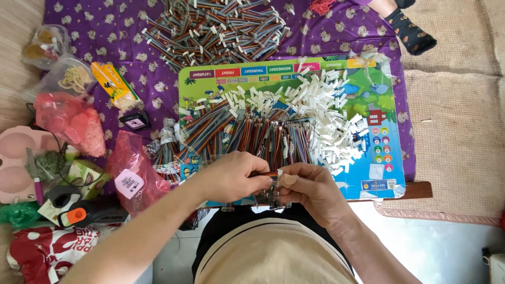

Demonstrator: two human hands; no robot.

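Currently, both hands meet just above the person's lap, at the near edge of a colourful board (368, 105). The left hand (231, 176) is closed in a pinch on one end of a short striped ribbon cable (265, 173), holding it level so its free end points to the right. The right hand (310, 186) is closed too, thumb and forefinger nipping a small white plug housing (280, 172) that touches the cable's end; the two parts sit in line, as suits pushing one into the other.

Directly ahead of the hands lies a row of ribbon cables (263, 137), laid side by side within short reach. Ahead and to the right is a heap of white plug housings (326, 115), placed on the side of the hand that takes them. Farther ahead, beyond the board, a larger pile of cables (215, 31) rests on a purple cloth (131, 63). Left of the left hand lie red plastic bags (68, 121), well apart from the work. A socked foot (410, 31) of another person shows far ahead on the right.
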